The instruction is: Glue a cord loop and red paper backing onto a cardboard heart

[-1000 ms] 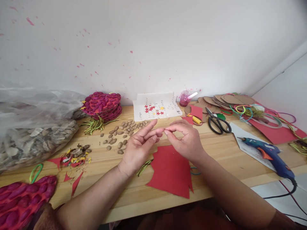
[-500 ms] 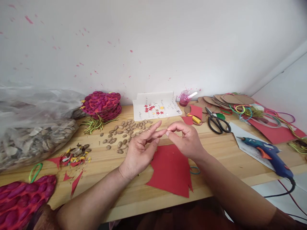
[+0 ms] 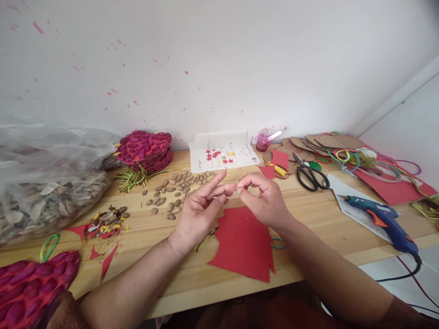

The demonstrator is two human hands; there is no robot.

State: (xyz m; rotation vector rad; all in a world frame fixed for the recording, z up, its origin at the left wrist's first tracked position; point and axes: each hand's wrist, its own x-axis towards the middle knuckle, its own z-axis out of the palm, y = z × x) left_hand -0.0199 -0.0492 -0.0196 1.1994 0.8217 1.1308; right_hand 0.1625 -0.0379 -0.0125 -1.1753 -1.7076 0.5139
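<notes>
My left hand (image 3: 202,212) hovers over the table with its fingers stretched out and apart, palm turned inward, holding nothing I can see. Thumb and forefinger of my right hand (image 3: 264,198) are pinched together at the tip of a left finger; whatever is between them is too small to make out. Beneath both hands lies a red sheet (image 3: 243,246) with cut, notched edges. A thin blue loop (image 3: 278,243) pokes out on its right, and a greenish string (image 3: 206,240) shows by my left wrist. Brown seed-like pieces (image 3: 170,207) are scattered just beyond my left hand.
Black-handled scissors (image 3: 311,177) and a blue glue gun (image 3: 380,214) lie to the right. White paper with small stars (image 3: 195,157) and a pink-stained cup (image 3: 263,140) stand at the back. A plastic bag (image 3: 51,201) and purple-studded pieces (image 3: 37,278) occupy the left.
My hands have barely moved; the right pinch stays at the left fingertip. More of the greenish string shows by my left wrist.
</notes>
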